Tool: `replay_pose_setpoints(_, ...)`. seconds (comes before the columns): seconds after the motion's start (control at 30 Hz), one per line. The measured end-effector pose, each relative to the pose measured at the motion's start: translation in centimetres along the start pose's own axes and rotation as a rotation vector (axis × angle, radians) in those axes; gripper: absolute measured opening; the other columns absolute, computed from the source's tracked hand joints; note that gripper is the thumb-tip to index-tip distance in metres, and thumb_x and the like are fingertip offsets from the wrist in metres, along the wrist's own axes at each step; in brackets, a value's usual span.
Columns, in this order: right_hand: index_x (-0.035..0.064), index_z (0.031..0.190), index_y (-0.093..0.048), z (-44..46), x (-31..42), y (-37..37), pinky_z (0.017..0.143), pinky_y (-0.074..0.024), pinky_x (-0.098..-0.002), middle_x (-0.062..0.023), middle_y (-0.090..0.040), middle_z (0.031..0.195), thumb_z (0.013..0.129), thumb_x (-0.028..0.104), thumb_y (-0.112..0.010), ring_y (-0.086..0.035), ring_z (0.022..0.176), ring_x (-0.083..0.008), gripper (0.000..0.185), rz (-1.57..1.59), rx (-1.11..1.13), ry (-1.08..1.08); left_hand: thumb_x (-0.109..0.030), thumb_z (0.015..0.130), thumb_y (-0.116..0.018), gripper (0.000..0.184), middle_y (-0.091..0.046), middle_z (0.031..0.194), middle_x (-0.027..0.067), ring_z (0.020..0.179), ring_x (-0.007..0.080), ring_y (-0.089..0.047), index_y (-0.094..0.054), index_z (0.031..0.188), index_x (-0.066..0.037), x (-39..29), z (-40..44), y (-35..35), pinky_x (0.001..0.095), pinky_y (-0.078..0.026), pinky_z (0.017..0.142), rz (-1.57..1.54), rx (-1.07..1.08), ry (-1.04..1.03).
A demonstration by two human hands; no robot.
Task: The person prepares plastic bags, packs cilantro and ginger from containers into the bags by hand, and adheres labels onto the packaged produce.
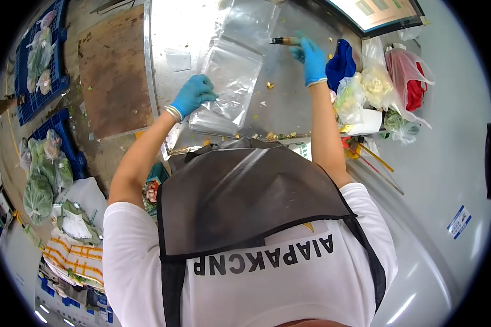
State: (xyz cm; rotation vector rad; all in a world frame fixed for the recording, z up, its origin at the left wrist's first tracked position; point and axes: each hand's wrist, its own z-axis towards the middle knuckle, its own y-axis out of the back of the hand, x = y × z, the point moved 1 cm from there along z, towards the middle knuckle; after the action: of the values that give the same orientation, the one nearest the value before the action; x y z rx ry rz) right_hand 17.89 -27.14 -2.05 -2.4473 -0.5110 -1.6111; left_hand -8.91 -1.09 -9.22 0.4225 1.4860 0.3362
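Observation:
My left hand (195, 96), in a blue glove, pinches the left edge of a stack of clear plastic bags (230, 82) lying on the metal table (289, 106). To the right of the bags, my right hand (309, 57), also blue-gloved, is closed around a short dark-tipped marker-like tool (284, 41) that points left, above the table. A small clear plastic piece (178, 60) lies up and left of my left hand. Yellowish scraps are scattered over the metal.
At the table's right stand a blue cloth (341, 64), bagged vegetables (376, 82) and a pink bag (409, 76) with something red. A screen (379, 16) is at the upper right. Blue pallets (60, 122) with bagged greens and a brown board (114, 71) are on the left.

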Motion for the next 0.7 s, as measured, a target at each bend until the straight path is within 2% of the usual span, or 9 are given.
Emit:
replay_pose_setpoints(0.17,0.0078,0.132,-0.056,-5.9,-1.3,-2.6,0.074,-0.0531,-0.0271,-0.0066,-0.067,0.106,0.091,0.021,-0.063,-0.066,0.083,-0.0145,0.044,-0.296,0.420,-0.144,-0.023,0.079,-0.073,0.019,-0.059,0.083,0.0097,0.078,0.0270,-0.057,-0.069,0.076,-0.004,-0.8,0.3,0.5,0.0376,-0.046,0.074,-0.078,-0.020,0.195)
replay_pose_setpoints(0.27,0.0131,0.132,-0.057,-9.2,-1.9,-5.2,0.083,-0.0513,-0.0309,-0.0031,-0.067,0.109,0.087,0.019,-0.066,-0.064,0.094,-0.0150,0.046,-0.624,0.734,0.055,-0.021,0.084,-0.068,0.022,-0.058,0.079,0.0098,0.073,0.0208,-0.058,-0.067,0.078,-0.001,-0.7,0.6,0.4,0.0329,-0.047,0.072,-0.375,-0.062,0.447)
replay_pose_setpoints(0.37,0.0160,0.126,-0.063,-10.9,-3.0,-7.3,0.088,-0.0485,-0.0319,0.0004,-0.066,0.113,0.084,0.017,-0.067,-0.060,0.098,-0.0145,0.042,-0.777,0.646,0.457,-0.024,0.093,-0.061,0.024,-0.066,0.094,0.0071,0.081,0.0164,-0.061,-0.070,0.093,-0.002,0.2,0.9,0.8,0.0290,-0.049,0.075,-0.349,0.018,0.476)
replay_pose_setpoints(0.4,0.0106,0.115,-0.069,-10.4,-3.6,-7.7,0.076,-0.0504,-0.0296,-0.0027,-0.069,0.103,0.082,0.019,-0.069,-0.061,0.082,-0.0131,0.034,-0.591,0.589,0.312,-0.026,0.094,-0.060,0.026,-0.066,0.101,0.0070,0.085,0.0162,-0.061,-0.069,0.100,-0.002,0.1,1.2,1.0,0.0285,-0.049,0.077,-0.495,-0.033,0.540)
replay_pose_setpoints(0.47,0.0074,0.108,-0.071,-8.8,-3.8,-7.6,0.069,-0.0501,-0.0281,-0.0032,-0.070,0.093,0.083,0.020,-0.070,-0.059,0.073,-0.0122,0.028,-0.423,0.462,0.002,-0.031,0.097,-0.057,0.034,-0.065,0.115,0.0069,0.091,0.0160,-0.061,-0.065,0.115,-0.003,-0.1,1.4,1.7,0.0277,-0.048,0.081,-0.785,-0.142,0.668)
replay_pose_setpoints(0.5,0.0058,0.104,-0.072,-8.3,-3.1,-8.0,0.065,-0.0499,-0.0274,-0.0035,-0.071,0.088,0.083,0.020,-0.070,-0.059,0.068,-0.0118,0.026,-0.336,0.394,-0.150,-0.033,0.097,-0.057,0.039,-0.062,0.121,0.0076,0.096,0.0156,-0.060,-0.061,0.122,-0.003,-0.8,1.9,2.7,0.0273,-0.047,0.083,-0.880,-0.134,0.560)
replay_pose_setpoints(0.53,0.0004,0.091,-0.071,-7.7,-1.8,-8.6,0.057,-0.0486,-0.0266,-0.0045,-0.068,0.075,0.081,0.018,-0.074,-0.058,0.061,-0.0111,0.021,-0.243,0.330,-0.141,-0.035,0.097,-0.057,0.045,-0.060,0.126,0.0082,0.100,0.0153,-0.059,-0.056,0.128,-0.003,-2.0,2.7,4.1,0.0269,-0.047,0.086,-0.974,-0.123,0.446)
replay_pose_setpoints(0.57,0.0012,0.088,-0.070,-7.2,-1.1,-8.9,0.056,-0.0466,-0.0253,-0.0044,-0.068,0.075,0.081,0.018,-0.074,-0.056,0.061,-0.0100,0.019,-0.283,0.294,-0.117,-0.038,0.097,-0.056,0.051,-0.057,0.132,0.0088,0.104,0.0150,-0.058,-0.051,0.134,-0.003,-2.9,3.4,5.1,0.0265,-0.046,0.089,-1.067,-0.109,0.329)
replay_pose_setpoints(0.7,0.0041,0.079,-0.065,-5.3,-0.8,-9.5,0.053,-0.0412,-0.0224,-0.0017,-0.061,0.069,0.077,0.022,-0.078,-0.051,0.059,-0.0075,0.022,-0.304,0.212,-0.032,-0.025,0.091,-0.065,0.055,-0.059,0.128,0.0122,0.106,0.0135,-0.058,-0.048,0.137,-0.001,-4.8,4.9,5.6,0.0247,-0.045,0.090,-0.768,-0.144,0.336)
